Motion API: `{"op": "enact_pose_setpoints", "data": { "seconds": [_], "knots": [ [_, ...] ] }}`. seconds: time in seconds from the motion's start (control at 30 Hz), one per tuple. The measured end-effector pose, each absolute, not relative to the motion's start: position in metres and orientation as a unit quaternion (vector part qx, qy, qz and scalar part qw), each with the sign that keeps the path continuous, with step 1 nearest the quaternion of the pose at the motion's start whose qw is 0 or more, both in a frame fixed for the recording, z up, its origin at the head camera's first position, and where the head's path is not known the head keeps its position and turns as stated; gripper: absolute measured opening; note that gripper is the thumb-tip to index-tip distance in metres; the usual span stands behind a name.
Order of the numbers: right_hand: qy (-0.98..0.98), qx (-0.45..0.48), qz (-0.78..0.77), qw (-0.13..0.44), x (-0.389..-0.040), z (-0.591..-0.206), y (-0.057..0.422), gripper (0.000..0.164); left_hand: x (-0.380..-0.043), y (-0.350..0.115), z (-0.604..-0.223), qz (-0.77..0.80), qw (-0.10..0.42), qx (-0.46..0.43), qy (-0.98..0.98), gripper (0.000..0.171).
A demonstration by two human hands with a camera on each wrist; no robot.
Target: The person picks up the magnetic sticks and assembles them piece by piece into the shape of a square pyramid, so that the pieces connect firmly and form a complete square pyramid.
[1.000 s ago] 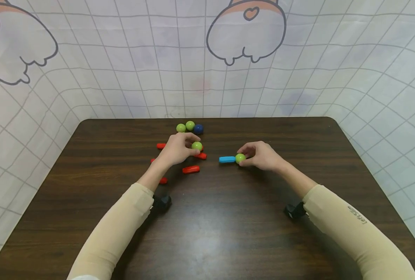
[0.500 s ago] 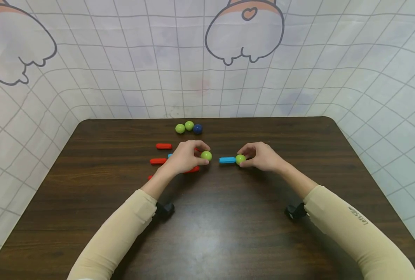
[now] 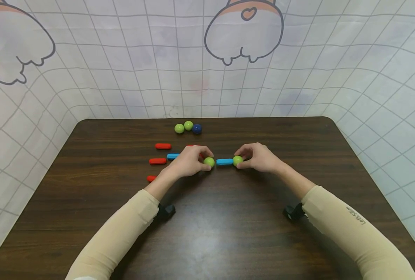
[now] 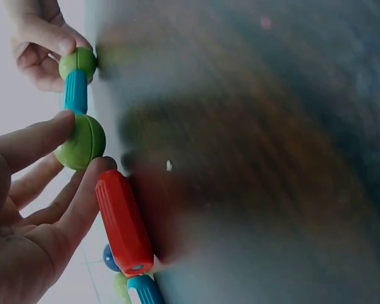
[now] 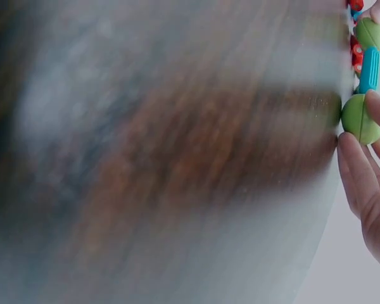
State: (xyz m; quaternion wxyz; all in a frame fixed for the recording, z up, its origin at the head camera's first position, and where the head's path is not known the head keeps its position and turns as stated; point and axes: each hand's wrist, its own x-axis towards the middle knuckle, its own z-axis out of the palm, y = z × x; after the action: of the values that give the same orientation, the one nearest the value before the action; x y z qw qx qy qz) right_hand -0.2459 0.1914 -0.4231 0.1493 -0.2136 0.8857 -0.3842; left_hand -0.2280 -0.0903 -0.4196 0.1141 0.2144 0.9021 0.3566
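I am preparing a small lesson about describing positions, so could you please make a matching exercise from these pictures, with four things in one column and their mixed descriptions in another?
Column 1
1. left hand
2. right hand
3. light blue stick between the hands
4. dark blue ball

Column 2
A. pinches the green ball farther from the red sticks
B. beside two loose green balls
C. pinches the green ball nearer the red sticks
D. set end-on against a pinched green ball

Right pairs: 1-C, 2-A, 3-D, 4-B
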Motion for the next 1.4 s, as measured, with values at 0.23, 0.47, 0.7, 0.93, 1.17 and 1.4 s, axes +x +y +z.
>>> {"op": "enact_pose_setpoints", "data": {
  "seconds": [0.23,0.47,0.7,0.93,1.17,1.4],
  "knots": [
    [0.887,-0.221,-0.378,0.15,-0.246,-0.422,0.186,0.033,-0.229,-0.088,-0.419,0.348,0.119,0.215,0.905,0.031],
    [0.885,-0.227,-0.374,0.157,-0.247,-0.419,0.187,0.034,-0.229,-0.085,-0.416,0.344,0.121,0.217,0.906,0.03],
    [0.878,-0.234,-0.383,0.167,-0.25,-0.415,0.185,0.034,-0.229,-0.083,-0.414,0.333,0.125,0.22,0.908,0.03],
    [0.867,-0.255,-0.39,0.173,-0.257,-0.419,0.177,0.033,-0.229,-0.083,-0.414,0.329,0.134,0.22,0.909,0.031],
    [0.858,-0.288,-0.39,0.172,-0.263,-0.42,0.161,0.034,-0.23,-0.083,-0.416,0.331,0.138,0.218,0.908,0.032],
    [0.855,-0.301,-0.38,0.184,-0.264,-0.419,0.154,0.029,-0.228,-0.085,-0.415,0.334,0.138,0.225,0.905,0.034]
  ]
}}
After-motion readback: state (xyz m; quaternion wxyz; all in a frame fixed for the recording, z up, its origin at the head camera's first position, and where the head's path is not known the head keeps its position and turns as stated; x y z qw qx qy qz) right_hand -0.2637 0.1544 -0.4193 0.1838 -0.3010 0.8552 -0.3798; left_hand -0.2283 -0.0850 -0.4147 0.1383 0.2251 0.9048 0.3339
